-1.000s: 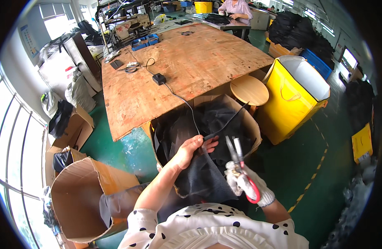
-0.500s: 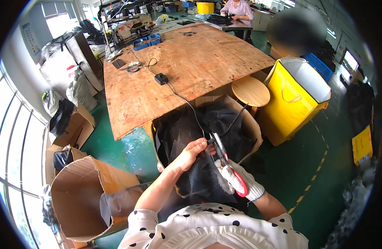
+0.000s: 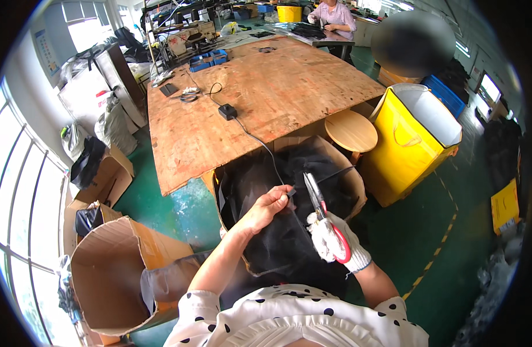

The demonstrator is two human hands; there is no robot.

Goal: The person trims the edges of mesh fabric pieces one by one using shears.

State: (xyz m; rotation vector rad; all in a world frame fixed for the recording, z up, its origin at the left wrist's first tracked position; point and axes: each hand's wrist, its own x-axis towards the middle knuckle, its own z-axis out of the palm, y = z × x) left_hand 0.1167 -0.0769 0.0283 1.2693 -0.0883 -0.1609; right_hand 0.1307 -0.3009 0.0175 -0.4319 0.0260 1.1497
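Observation:
My bare left hand (image 3: 264,210) is closed, pinching the end of a narrow black strip (image 3: 292,192) between thumb and fingers. To its right, my right hand (image 3: 336,240) wears a white knit glove and grips scissors (image 3: 315,192) with red handles. Their metal blades point away from me and are apart from my left hand. Below both hands is a cardboard box (image 3: 358,194) filled with black mesh fabric (image 3: 251,179). What lies under my left fingers is hidden.
A worn wooden table (image 3: 289,81) stands ahead, with a black adapter (image 3: 227,111) and its cable trailing toward the box. A round stool (image 3: 351,131) and a yellow bag (image 3: 410,136) stand right. An open carton (image 3: 110,272) is at lower left. Another person (image 3: 333,17) works at the far end.
My right hand has drawn the scissors right, away from my left hand. The mesh that hung below my left fingers no longer hangs there. My left hand has barely moved.

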